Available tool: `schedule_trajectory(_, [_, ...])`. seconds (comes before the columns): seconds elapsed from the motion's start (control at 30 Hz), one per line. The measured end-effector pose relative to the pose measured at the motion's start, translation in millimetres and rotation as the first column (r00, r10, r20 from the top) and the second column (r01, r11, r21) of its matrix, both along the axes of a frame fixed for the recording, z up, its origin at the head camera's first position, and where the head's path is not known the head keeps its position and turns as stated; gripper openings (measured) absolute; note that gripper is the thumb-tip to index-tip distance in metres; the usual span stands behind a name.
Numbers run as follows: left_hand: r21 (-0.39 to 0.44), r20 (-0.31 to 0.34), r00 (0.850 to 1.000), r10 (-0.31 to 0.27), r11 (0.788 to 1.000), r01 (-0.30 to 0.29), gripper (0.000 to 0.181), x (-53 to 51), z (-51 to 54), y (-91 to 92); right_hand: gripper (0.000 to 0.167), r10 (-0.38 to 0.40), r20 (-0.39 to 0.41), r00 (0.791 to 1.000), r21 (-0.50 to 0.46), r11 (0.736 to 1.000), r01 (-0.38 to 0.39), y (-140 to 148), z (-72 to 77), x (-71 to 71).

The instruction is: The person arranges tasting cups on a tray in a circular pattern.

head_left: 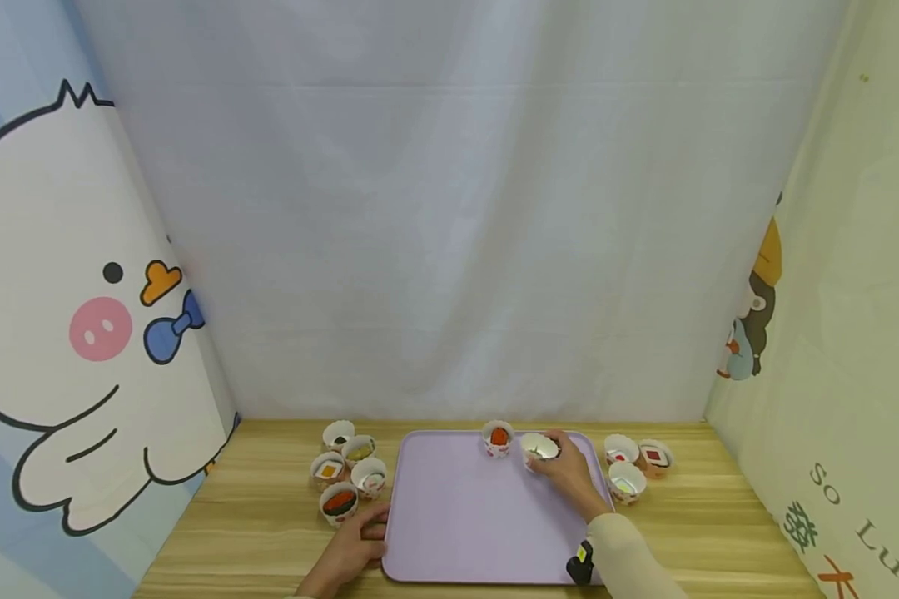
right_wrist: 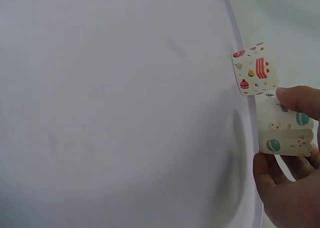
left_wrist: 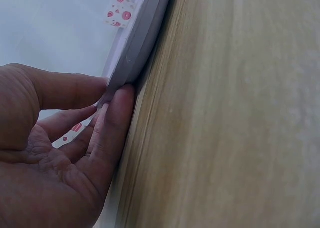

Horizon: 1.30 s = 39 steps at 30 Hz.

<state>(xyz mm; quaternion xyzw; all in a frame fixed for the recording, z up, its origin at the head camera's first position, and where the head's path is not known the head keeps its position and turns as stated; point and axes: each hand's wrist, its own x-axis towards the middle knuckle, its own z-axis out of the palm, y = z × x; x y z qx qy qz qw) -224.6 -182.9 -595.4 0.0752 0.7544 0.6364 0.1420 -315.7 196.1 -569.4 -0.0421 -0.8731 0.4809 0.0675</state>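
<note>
A lilac rectangular tray [head_left: 487,516] lies on the wooden table. My left hand [head_left: 350,545] is at its left edge, pinching the rim [left_wrist: 122,67] between thumb and finger in the left wrist view. Near the tray's far right corner my right hand [head_left: 565,470] holds a paper baking cup [head_left: 539,448], its thumb and fingers on opposite sides. Teal and pink prints mark this cup's wall [right_wrist: 285,128] in the right wrist view. Left of it, a red-printed baking cup [head_left: 498,441] with a red-orange item inside stands at the tray's far edge.
Several baking cups [head_left: 328,470] with small coloured items inside cluster left of the tray, one close to my left fingers. To the right stand more cups [head_left: 626,482]. A pale curtain [head_left: 457,249] rises behind the table [head_left: 247,532], with printed cloths at both sides.
</note>
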Motion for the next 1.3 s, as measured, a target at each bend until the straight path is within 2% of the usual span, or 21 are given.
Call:
schedule_trajectory(0.2, [0.005, 0.011, 1.000, 0.000, 1.000, 0.000, 0.068, 1.6, 2.9, 0.3, 0.055, -0.009, 0.007, 1.000, -0.020, 1.000, 0.010, -6, -7.6, -3.1])
schedule_trajectory(0.57, [0.008, 0.014, 1.000, 0.000, 1.000, 0.000, 0.068, 1.1, 1.6, 0.1, 0.061, -0.011, -0.017, 1.000, 0.012, 1.000, 0.011, -14, -15.5, -9.2])
schedule_trajectory(1.0, [0.003, 0.011, 1.000, 0.011, 1.000, -0.011, 0.069, 2.2, 2.8, 0.3, 0.071, 0.022, 0.027, 0.999, 0.009, 1.000, -0.022, -17, -12.8, -10.7])
schedule_trajectory(1.3, [0.016, 0.004, 1.000, -0.007, 1.000, 0.007, 0.069, 2.0, 4.8, 0.2, 0.083, 0.038, -0.009, 0.999, 0.031, 0.999, -0.037, -20, -5.2, -10.2])
